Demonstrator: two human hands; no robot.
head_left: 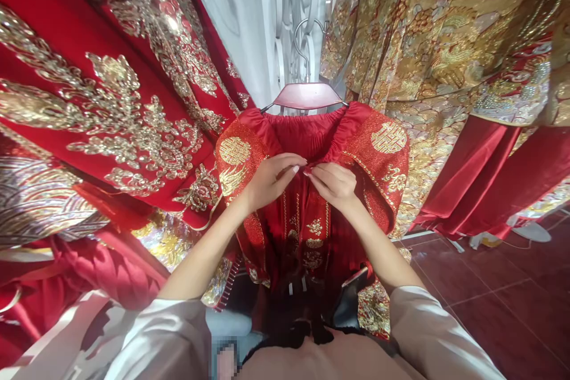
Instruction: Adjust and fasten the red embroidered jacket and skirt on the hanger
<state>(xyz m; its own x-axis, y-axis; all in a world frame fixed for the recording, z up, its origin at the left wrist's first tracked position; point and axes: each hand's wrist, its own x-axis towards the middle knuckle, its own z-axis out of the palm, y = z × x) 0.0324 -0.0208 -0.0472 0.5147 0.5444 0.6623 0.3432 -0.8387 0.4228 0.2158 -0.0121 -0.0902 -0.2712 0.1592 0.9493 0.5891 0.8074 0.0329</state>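
A red garment (378, 148) with gold embroidery hangs on a pink hanger (307, 96) straight ahead, its metal hook above. My left hand (269, 178) and my right hand (333, 184) meet at the garment's front opening just below the collar. Both hands have fingers pinched together on the front edges of the fabric. What small part sits between the fingertips is hidden. A red embroidered skirt panel (312, 231) hangs below my hands.
More red and gold embroidered robes hang close on the left (111, 101) and right (445, 41). A white wall with a metal grille (294, 18) stands behind. Dark red floor tiles (490, 297) show at the lower right, with a white stand base (532, 231).
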